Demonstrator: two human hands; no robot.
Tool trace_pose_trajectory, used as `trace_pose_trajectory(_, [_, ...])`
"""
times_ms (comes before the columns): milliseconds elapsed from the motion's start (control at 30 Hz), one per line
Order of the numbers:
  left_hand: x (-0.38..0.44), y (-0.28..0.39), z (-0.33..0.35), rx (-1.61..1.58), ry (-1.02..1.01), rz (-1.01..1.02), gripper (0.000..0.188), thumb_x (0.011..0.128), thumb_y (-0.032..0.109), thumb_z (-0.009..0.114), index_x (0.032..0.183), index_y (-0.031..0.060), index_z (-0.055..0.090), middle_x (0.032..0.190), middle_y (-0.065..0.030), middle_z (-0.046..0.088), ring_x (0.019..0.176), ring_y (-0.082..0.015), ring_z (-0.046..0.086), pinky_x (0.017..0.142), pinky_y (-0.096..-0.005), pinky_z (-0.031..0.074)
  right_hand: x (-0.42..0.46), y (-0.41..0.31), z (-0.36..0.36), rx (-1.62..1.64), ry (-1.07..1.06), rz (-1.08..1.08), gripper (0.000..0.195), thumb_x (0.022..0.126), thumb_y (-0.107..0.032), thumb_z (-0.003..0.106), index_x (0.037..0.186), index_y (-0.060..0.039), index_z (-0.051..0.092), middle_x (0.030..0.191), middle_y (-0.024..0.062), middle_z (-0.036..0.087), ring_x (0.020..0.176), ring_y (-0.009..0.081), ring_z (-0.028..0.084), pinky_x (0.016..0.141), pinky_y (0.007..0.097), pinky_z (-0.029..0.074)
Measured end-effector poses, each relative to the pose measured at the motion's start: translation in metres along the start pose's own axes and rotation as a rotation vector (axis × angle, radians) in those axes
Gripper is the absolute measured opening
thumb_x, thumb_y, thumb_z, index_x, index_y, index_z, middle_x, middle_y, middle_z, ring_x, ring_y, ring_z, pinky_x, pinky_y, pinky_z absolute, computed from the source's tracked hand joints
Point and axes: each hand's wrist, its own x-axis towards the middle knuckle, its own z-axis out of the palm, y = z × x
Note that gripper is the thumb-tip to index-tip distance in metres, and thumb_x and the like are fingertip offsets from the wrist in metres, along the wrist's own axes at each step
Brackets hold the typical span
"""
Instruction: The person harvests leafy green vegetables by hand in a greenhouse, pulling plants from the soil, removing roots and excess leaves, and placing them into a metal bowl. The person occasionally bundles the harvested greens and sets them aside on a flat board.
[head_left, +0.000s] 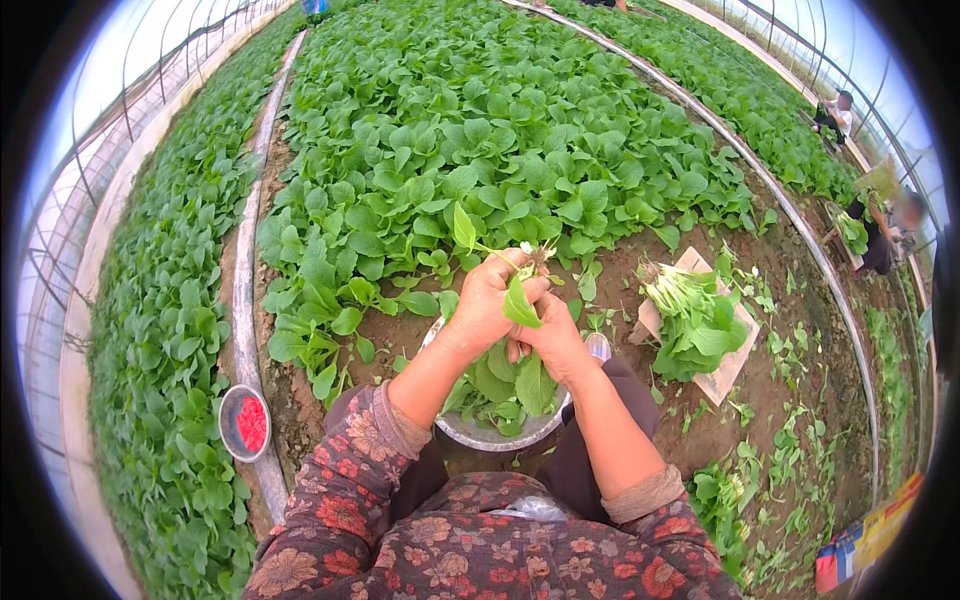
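Both my hands meet above a round metal basin (499, 442) between my knees, which holds loose green leaves (517, 386). In my left hand (486, 296) is a small leafy green plant (519, 304), its pale stem and soil-covered roots pointing up and right. My right hand (551, 334) touches the plant from below right; its fingertips are partly hidden behind the leaves. To the right, a bundle of pulled leafy greens (694, 322), white stems towards the top left, lies on a small wooden stool (724, 379).
Dense leafy greens (480, 127) grow ahead. A metal bowl of red ties (251, 424) sits on the left pale strip (247, 300). More pulled greens (724, 502) lie at lower right, near a printed carton (870, 536). Two people (836, 116) work far right, one nearer (889, 229).
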Motion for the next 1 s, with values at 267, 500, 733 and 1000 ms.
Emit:
trace_pose_trajectory(267, [0.022,-0.018,-0.018,0.029,0.428,0.078,0.013,0.085,0.009,0.061,0.097,0.0032,0.062,0.071,-0.0081,0.064,0.062,-0.0169,0.063,0.059,-0.0317,0.05,0.003,0.001,0.0,-0.147,-0.004,0.092,0.025,0.08,-0.005,0.067,0.104,-0.0017,0.065,0.074,-0.0023,0.06,0.042,0.0026,0.043,0.038,0.0186,0.032])
trace_pose_trajectory(500, [0.041,-0.04,-0.073,0.701,0.554,-0.001,0.029,0.09,0.027,0.056,0.104,0.0026,0.062,0.088,-0.0219,0.066,0.086,-0.0413,0.062,0.076,-0.0474,0.049,0.002,-0.008,-0.003,-0.135,0.117,0.085,0.024,0.081,-0.004,0.065,0.105,-0.0015,0.065,0.079,-0.0001,0.064,0.043,0.0024,0.043,0.037,0.018,0.033])
trace_pose_trajectory(733, [0.016,-0.035,-0.068,0.865,-0.04,-0.221,0.055,0.085,0.034,0.065,0.132,0.0094,0.05,0.125,-0.0206,0.056,0.112,-0.0321,0.057,0.093,-0.0387,0.047,0.007,-0.002,-0.011,-0.122,0.25,0.006,0.022,0.083,-0.006,0.065,0.105,-0.0023,0.063,0.08,0.0008,0.064,0.044,0.0041,0.047,0.037,0.018,0.034])
trace_pose_trajectory(1000, [0.005,-0.024,-0.025,-0.156,-0.292,-0.166,0.052,0.09,0.009,0.06,0.139,0.0027,0.043,0.125,-0.0039,0.056,0.111,-0.0123,0.051,0.098,-0.0291,0.04,0.008,-0.002,-0.016,0.074,0.224,0.035,0.026,0.087,-0.014,0.064,0.11,-0.0052,0.056,0.078,0.0004,0.06,0.045,0.01,0.052,0.041,0.0197,0.032])
